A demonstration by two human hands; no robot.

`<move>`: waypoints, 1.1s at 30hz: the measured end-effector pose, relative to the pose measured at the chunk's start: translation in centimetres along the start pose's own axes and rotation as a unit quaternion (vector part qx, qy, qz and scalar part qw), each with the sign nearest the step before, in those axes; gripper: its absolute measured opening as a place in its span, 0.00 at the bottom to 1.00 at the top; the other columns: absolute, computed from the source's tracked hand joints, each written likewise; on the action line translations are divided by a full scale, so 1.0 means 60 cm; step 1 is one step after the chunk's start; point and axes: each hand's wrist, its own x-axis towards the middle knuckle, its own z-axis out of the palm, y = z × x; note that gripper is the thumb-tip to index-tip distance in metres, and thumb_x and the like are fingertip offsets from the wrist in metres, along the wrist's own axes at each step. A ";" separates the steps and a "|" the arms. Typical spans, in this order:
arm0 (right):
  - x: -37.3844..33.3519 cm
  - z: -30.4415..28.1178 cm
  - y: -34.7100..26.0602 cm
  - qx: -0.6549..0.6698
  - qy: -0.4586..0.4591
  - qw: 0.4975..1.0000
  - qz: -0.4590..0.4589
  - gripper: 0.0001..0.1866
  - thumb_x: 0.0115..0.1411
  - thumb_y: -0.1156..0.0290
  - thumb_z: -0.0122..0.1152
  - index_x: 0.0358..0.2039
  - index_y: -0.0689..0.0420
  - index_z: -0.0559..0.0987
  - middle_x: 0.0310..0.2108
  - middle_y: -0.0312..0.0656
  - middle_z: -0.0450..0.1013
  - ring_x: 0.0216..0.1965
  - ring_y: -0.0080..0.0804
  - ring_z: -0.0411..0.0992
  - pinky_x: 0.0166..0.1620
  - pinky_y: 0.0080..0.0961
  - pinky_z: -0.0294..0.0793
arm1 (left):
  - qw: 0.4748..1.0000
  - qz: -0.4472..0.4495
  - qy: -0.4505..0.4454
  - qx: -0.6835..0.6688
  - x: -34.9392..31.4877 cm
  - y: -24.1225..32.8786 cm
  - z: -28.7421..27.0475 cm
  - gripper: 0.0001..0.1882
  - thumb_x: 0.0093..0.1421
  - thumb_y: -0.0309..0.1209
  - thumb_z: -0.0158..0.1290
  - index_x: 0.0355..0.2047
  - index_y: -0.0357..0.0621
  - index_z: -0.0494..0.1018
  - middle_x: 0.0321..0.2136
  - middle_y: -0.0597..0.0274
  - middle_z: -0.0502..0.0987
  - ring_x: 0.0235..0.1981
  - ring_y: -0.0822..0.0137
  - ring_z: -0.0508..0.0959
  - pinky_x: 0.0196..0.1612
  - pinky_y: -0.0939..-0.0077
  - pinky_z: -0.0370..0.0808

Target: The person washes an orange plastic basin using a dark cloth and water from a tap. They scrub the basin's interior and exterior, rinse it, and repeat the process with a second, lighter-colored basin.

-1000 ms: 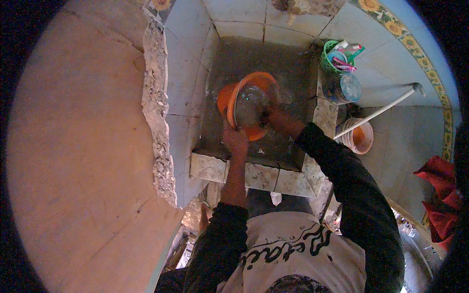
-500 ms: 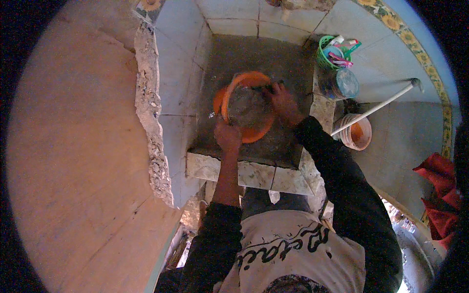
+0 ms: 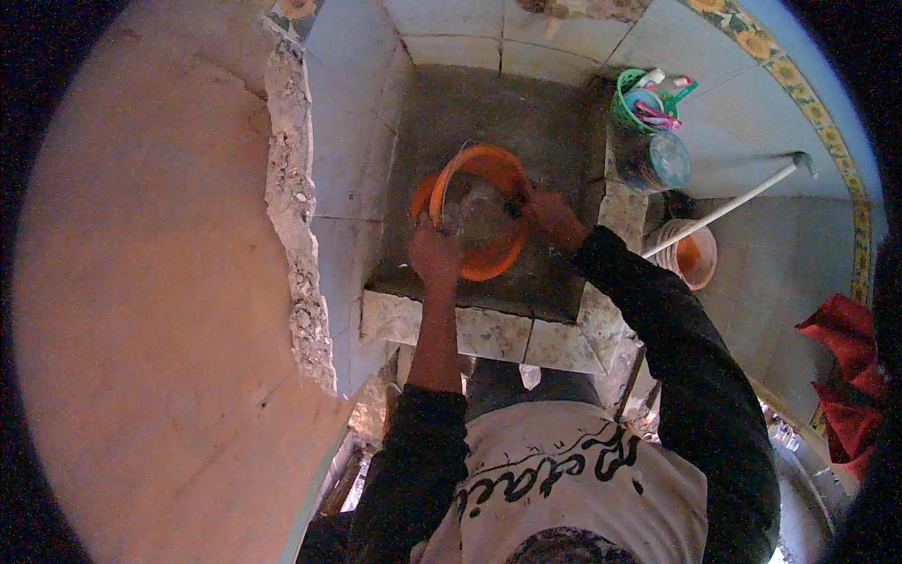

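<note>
An orange bucket (image 3: 489,267) lies tilted in a grey tiled basin (image 3: 442,103), its mouth facing up toward me. My left hand (image 3: 436,254) is closed on the near left part of its rim. At the right side of the rim, my right hand (image 3: 554,218) reaches over with its fingers curled just inside. A small dark patch shows at those fingertips, too blurred to name. The inside of the bucket looks greyish and wet.
The basin's pale tiled ledge (image 3: 442,320) runs in front of me. On the right ledge stand a green basket (image 3: 625,111) of brushes and tubes, and a lidded container (image 3: 667,160). Beyond are a white pipe (image 3: 742,212), another bucket (image 3: 695,256) and a red cloth (image 3: 841,329).
My right hand has slid nearer to me along the bucket's right side, and the dark patch at its fingertips has moved with it. My left hand keeps its grip on the rim.
</note>
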 end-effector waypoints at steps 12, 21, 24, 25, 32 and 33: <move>0.023 0.016 -0.024 -0.018 -0.022 0.993 0.116 0.21 0.68 0.68 0.53 0.58 0.62 0.74 0.57 0.55 0.67 0.50 0.54 0.75 0.43 0.46 0.85 | 1.000 0.005 0.002 0.031 -0.008 -0.023 0.012 0.32 0.51 0.26 0.59 0.59 0.39 0.71 0.39 0.38 0.83 0.42 0.37 0.83 0.47 0.46 0.81; 0.049 0.004 -0.040 -0.163 0.035 0.986 0.013 0.26 0.64 0.66 0.55 0.61 0.64 0.72 0.59 0.56 0.65 0.54 0.53 0.72 0.45 0.48 0.83 | 0.997 0.045 0.051 0.018 -0.021 -0.036 -0.002 0.32 0.53 0.26 0.61 0.59 0.39 0.69 0.42 0.40 0.82 0.43 0.38 0.83 0.46 0.45 0.80; -0.010 0.065 -0.017 -0.195 0.021 0.980 0.043 0.26 0.64 0.67 0.55 0.61 0.62 0.73 0.63 0.57 0.62 0.56 0.55 0.70 0.47 0.51 0.81 | 1.000 -0.008 0.002 0.030 -0.015 -0.031 0.023 0.34 0.54 0.28 0.62 0.62 0.40 0.68 0.43 0.41 0.82 0.44 0.39 0.83 0.46 0.44 0.80; -0.014 0.067 -0.019 -0.220 0.029 0.975 0.031 0.26 0.64 0.67 0.55 0.61 0.62 0.73 0.64 0.58 0.61 0.56 0.56 0.70 0.48 0.53 0.80 | 0.999 -0.018 0.006 0.033 -0.017 -0.032 0.026 0.33 0.54 0.29 0.62 0.61 0.40 0.68 0.43 0.41 0.82 0.44 0.39 0.83 0.46 0.44 0.80; -0.023 0.005 -0.068 -0.007 -0.057 0.986 0.158 0.29 0.65 0.67 0.58 0.65 0.61 0.68 0.67 0.55 0.61 0.59 0.55 0.69 0.58 0.47 0.76 | 0.999 0.004 0.053 0.014 -0.029 -0.062 0.038 0.28 0.53 0.30 0.61 0.54 0.36 0.72 0.40 0.38 0.82 0.41 0.37 0.83 0.44 0.44 0.81; -0.029 0.021 -0.071 0.086 -0.048 0.974 0.205 0.28 0.66 0.69 0.58 0.65 0.61 0.67 0.67 0.54 0.62 0.60 0.54 0.69 0.59 0.45 0.75 | 0.997 0.014 0.071 0.003 -0.021 -0.075 0.053 0.27 0.52 0.30 0.61 0.53 0.35 0.72 0.40 0.37 0.82 0.41 0.37 0.84 0.44 0.44 0.81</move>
